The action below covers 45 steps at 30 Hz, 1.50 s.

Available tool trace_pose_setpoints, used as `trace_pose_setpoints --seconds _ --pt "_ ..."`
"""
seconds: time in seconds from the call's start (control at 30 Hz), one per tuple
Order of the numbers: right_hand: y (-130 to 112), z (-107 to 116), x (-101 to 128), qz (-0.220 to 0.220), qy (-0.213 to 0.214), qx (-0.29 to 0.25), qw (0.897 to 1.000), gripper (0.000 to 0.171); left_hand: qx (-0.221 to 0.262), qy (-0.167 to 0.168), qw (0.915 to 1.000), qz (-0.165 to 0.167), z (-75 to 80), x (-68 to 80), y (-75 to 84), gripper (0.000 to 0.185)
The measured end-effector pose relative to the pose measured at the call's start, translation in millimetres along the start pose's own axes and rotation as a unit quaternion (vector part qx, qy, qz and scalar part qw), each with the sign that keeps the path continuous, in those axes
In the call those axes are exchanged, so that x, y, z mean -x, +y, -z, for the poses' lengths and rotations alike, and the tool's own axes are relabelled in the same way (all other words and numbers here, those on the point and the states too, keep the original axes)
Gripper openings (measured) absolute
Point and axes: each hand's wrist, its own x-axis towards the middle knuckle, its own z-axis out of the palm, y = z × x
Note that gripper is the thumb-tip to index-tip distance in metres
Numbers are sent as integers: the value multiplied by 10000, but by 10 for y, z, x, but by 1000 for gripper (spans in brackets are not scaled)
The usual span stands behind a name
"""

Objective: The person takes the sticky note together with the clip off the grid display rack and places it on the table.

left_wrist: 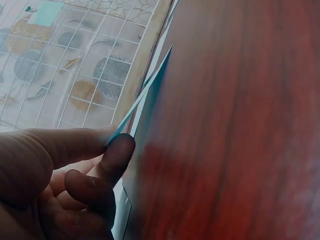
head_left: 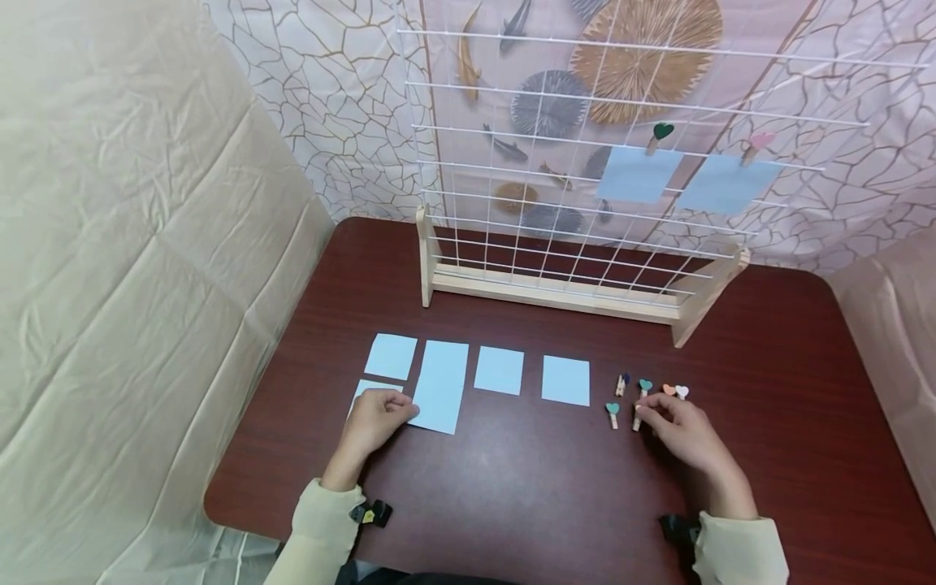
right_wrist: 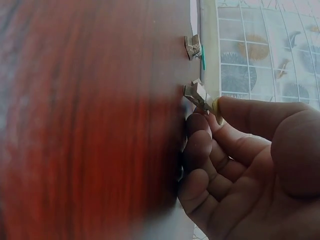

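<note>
Left hand (head_left: 374,420) pinches the lifted edge of a blue paper sheet (head_left: 441,385) at the tabletop's (head_left: 512,479) 9 o'clock. Right hand (head_left: 683,431) pinches a wooden clip (head_left: 638,418) at 3 o'clock, among other clips (head_left: 613,414).

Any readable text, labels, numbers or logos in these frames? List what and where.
None readable in any view.
Blue paper sheets on the table: blank.
Two blue sheets clipped to the wire grid: blank.
Heart-topped clips: no markings visible.
Backdrop cloth: fish and leaf patterns only, no words.
</note>
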Motion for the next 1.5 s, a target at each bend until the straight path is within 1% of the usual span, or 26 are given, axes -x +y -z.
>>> trace_pose_setpoints --seconds 0.4,0.53,0.67,0.77,0.93,1.23,1.5 --pt "23 -13 -12 -56 31 102 9999 26 -354 35 9994 4 -13 39 25 7" --pt "39 -16 -21 15 45 165 9999 27 -468 57 9989 12 -17 52 40 7" --pt "36 -18 -25 77 54 200 9998 27 -739 46 9972 42 -19 56 59 8" --pt "19 -24 -18 42 70 173 9998 24 -912 -5 9958 62 -23 53 66 9" --pt "4 -34 -13 35 70 104 9999 20 -928 -100 9956 85 -22 50 69 11" --pt "-6 -50 -9 -35 4 21 10000 20 -855 -252 9960 87 -10 53 56 12" --pt "9 -52 2 22 88 88 9999 15 -830 -331 9960 -16 -6 51 53 9"
